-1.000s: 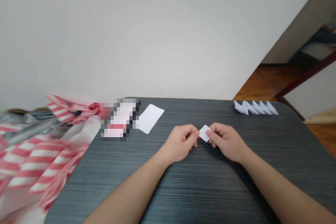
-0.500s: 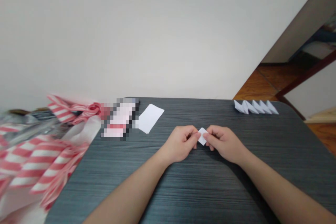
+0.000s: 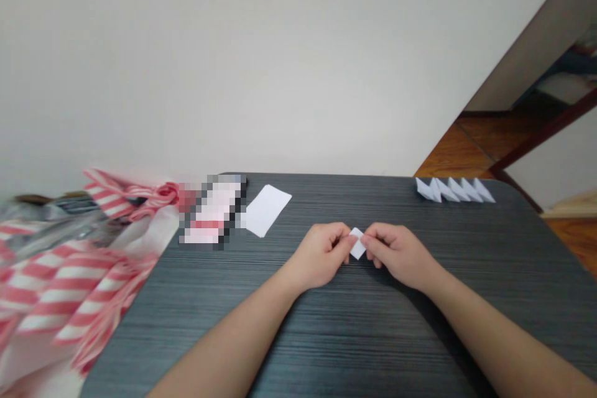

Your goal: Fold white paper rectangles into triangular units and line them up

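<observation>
Between my two hands is a small piece of folded white paper (image 3: 357, 250), turned so that it looks like a diamond. My left hand (image 3: 324, 255) pinches its left corner between thumb and fingers. On the opposite corner, my right hand (image 3: 396, 255) has the same kind of pinch. Both thumbs lie on top of the paper and cover part of it. The fingers underneath are partly hidden. Several folded white paper pieces (image 3: 454, 191) stand in a zigzag row at the back right.
A dark wood-grain table (image 3: 326, 342) lies under my hands. Flat white paper (image 3: 268, 210) rests at the back left, beside a pixelated phone-like object (image 3: 214, 208). Red-and-white striped cloth (image 3: 79, 280) is heaped left of the table. A wall (image 3: 280, 62) rises behind.
The folded paper has shifted very slightly to the left between my fingertips. Both hands keep nearly the same place and the same pinch.
</observation>
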A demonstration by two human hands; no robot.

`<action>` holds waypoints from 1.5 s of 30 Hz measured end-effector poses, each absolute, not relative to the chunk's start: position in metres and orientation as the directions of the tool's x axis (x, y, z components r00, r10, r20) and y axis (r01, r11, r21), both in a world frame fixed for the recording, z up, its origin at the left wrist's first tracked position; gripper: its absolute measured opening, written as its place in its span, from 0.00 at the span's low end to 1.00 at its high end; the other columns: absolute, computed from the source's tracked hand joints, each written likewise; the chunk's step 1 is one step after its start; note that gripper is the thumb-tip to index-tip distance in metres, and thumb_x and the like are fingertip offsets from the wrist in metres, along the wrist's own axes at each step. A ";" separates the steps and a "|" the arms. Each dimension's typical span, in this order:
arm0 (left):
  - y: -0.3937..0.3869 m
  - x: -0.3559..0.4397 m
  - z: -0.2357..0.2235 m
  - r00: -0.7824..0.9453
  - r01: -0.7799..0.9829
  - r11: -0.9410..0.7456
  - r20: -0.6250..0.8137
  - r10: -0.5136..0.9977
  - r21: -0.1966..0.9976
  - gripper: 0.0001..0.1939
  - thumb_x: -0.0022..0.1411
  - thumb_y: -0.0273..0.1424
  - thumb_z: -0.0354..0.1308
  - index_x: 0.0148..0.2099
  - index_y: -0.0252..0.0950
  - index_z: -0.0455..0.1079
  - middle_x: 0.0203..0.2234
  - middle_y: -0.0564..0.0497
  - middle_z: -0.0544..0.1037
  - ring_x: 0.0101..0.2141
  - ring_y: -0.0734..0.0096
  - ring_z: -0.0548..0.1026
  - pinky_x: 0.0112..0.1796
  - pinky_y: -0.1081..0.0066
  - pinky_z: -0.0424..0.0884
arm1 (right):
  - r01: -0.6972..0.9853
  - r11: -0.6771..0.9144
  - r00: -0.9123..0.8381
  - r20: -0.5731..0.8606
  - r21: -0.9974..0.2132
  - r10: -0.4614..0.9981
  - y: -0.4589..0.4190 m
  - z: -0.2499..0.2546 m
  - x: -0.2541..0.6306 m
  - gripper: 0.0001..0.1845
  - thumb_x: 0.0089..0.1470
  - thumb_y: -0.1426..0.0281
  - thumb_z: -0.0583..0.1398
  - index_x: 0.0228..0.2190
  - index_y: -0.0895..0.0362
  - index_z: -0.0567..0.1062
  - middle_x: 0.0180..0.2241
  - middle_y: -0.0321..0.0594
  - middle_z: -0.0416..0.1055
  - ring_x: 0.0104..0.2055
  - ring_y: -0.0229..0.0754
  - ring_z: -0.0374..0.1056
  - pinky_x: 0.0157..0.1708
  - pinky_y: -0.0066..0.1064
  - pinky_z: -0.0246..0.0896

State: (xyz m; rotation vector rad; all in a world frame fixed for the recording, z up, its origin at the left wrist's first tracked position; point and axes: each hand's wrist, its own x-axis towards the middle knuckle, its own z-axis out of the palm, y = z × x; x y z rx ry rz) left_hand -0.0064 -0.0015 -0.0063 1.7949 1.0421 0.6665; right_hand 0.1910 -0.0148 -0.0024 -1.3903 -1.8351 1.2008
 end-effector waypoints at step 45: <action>0.000 -0.006 -0.006 0.438 0.220 0.004 -0.103 0.893 0.975 0.17 0.68 0.40 0.49 0.28 0.36 0.62 0.16 0.57 0.67 0.19 0.77 0.64 0.23 0.76 0.60 | 0.261 0.137 -0.291 0.058 -0.955 0.955 -0.017 -0.010 0.199 0.14 0.67 0.65 0.49 0.43 0.55 0.73 0.25 0.35 0.70 0.23 0.36 0.64 0.27 0.29 0.61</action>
